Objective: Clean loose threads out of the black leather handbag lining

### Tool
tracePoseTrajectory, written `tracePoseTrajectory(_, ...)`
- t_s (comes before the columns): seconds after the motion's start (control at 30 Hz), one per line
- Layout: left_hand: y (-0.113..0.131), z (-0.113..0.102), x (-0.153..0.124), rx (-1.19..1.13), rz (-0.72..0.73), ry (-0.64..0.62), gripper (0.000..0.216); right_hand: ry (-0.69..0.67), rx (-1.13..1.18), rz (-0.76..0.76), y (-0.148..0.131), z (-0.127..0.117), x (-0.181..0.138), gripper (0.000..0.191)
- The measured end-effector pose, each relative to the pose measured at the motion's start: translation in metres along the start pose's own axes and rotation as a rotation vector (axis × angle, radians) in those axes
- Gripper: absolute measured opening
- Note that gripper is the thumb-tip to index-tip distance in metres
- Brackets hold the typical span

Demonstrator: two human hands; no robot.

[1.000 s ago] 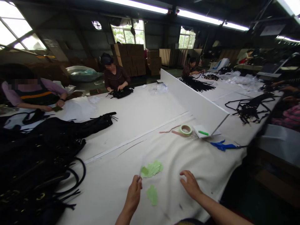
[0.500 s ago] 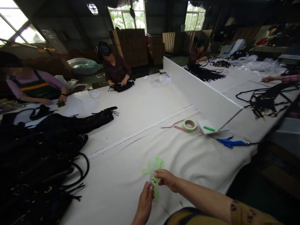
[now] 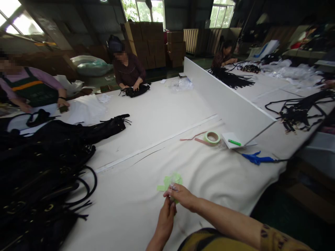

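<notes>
My left hand (image 3: 164, 218) and my right hand (image 3: 181, 197) come together low in the middle of the head view, over the white-covered table (image 3: 125, 195). Both are closed, fingertips pinching near each other. A small crumpled piece of clear plastic (image 3: 173, 182) pokes out above the right fingers. The left fingertips meet its lower part, though the grip there is partly hidden. Just beyond and beneath the hands are several pale green tape pieces (image 3: 161, 188), partly covered by them.
Black bags (image 3: 47, 157) with straps are heaped at left. Ahead right are a green tape roll (image 3: 212, 137), a green pen (image 3: 234, 142) and a blue-handled tool (image 3: 258, 159). A white upright board (image 3: 225, 101) divides the table. Co-workers (image 3: 128, 68) work across it.
My right hand has closed in on the left, and the fingertips now meet. The clear plastic, stretched upright before, is bunched up. The view has shifted slightly.
</notes>
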State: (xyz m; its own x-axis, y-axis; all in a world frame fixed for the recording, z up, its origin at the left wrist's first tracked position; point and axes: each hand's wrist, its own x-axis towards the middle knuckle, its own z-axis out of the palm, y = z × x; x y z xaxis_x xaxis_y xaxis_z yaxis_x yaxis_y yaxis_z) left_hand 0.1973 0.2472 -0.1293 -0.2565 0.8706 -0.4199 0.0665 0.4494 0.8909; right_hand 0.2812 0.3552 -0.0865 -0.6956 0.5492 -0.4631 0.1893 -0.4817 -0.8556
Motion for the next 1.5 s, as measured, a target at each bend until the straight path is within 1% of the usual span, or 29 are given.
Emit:
tracePoseTrajectory(0.07, 0.003, -0.001, 0.000, 0.054, 0.023, -0.024, 0.045, -0.038, -0.032, -0.011, -0.001, -0.004, -0.003, 0.039)
tracePoseTrajectory(0.13, 0.004, -0.003, -0.003, 0.109, 0.036, -0.053, 0.040, -0.055, 0.012, -0.085, -0.008, -0.014, -0.006, 0.045)
tracePoseTrajectory(0.17, 0.005, -0.004, -0.005, 0.121, 0.042, -0.062, 0.038, -0.040, 0.060, -0.134, -0.013, -0.020, -0.007, 0.050)
tracePoseTrajectory(0.23, 0.006, -0.005, -0.009, 0.123, 0.063, -0.073, 0.034, 0.042, 0.173, -0.217, -0.026, -0.033, -0.007, 0.053)
tracePoseTrajectory(0.33, 0.007, -0.006, -0.013, 0.127, 0.099, -0.082, 0.032, 0.185, 0.286, -0.299, -0.048, -0.049, -0.006, 0.051)
tracePoseTrajectory(0.4, 0.008, -0.006, -0.015, 0.129, 0.111, -0.086, 0.031, 0.217, 0.307, -0.371, -0.063, -0.055, -0.004, 0.050)
tracePoseTrajectory(0.47, 0.009, -0.005, -0.016, 0.126, 0.118, -0.086, 0.030, 0.213, 0.243, -0.434, -0.077, -0.057, -0.004, 0.048)
tracePoseTrajectory(0.57, 0.012, -0.004, -0.017, 0.107, 0.130, -0.076, 0.029, 0.188, 0.060, -0.488, -0.087, -0.051, -0.008, 0.040)
tracePoseTrajectory(0.63, 0.014, -0.002, -0.018, 0.084, 0.137, -0.071, 0.030, 0.143, -0.056, -0.479, -0.086, -0.042, -0.013, 0.038)
tracePoseTrajectory(0.7, 0.017, -0.001, -0.017, 0.060, 0.141, -0.072, 0.031, 0.065, -0.142, -0.440, -0.080, -0.032, -0.018, 0.041)
tracePoseTrajectory(0.77, 0.020, 0.000, -0.017, 0.040, 0.145, -0.072, 0.031, -0.008, -0.185, -0.395, -0.071, -0.026, -0.022, 0.042)
tracePoseTrajectory(0.8, 0.021, 0.000, -0.017, 0.032, 0.146, -0.071, 0.031, -0.023, -0.180, -0.378, -0.068, -0.025, -0.023, 0.041)
tracePoseTrajectory(0.83, 0.021, 0.000, -0.017, 0.025, 0.146, -0.070, 0.031, -0.020, -0.163, -0.369, -0.066, -0.026, -0.024, 0.040)
tracePoseTrajectory(0.9, 0.021, -0.001, -0.017, 0.016, 0.143, -0.067, 0.031, 0.044, -0.104, -0.400, -0.067, -0.033, -0.024, 0.041)
tracePoseTrajectory(1.0, 0.018, -0.003, -0.017, 0.015, 0.134, -0.069, 0.030, 0.199, -0.055, -0.543, -0.082, -0.047, -0.023, 0.045)
tracePoseTrajectory(1.07, 0.015, -0.002, -0.017, 0.021, 0.131, -0.076, 0.029, 0.239, -0.092, -0.625, -0.097, -0.052, -0.023, 0.045)
tracePoseTrajectory(1.13, 0.013, -0.001, -0.015, 0.023, 0.128, -0.087, 0.029, 0.194, -0.203, -0.650, -0.108, -0.050, -0.025, 0.042)
tracePoseTrajectory(1.2, 0.012, 0.002, -0.014, 0.014, 0.123, -0.096, 0.027, 0.104, -0.366, -0.632, -0.110, -0.042, -0.027, 0.035)
tracePoseTrajectory(1.27, 0.012, 0.004, -0.014, -0.006, 0.114, -0.097, 0.025, 0.023, -0.500, -0.589, -0.104, -0.032, -0.028, 0.030)
tracePoseTrajectory(1.37, 0.014, 0.005, -0.014, -0.045, 0.082, -0.093, 0.022, -0.053, -0.617, -0.541, -0.086, -0.021, -0.029, 0.028)
tracePoseTrajectory(1.43, 0.014, 0.004, -0.014, -0.067, 0.052, -0.087, 0.025, -0.035, -0.653, -0.572, -0.080, -0.022, -0.029, 0.025)
tracePoseTrajectory(1.5, 0.013, 0.002, -0.015, -0.077, 0.031, -0.087, 0.026, 0.048, -0.625, -0.626, -0.082, -0.030, -0.029, 0.025)
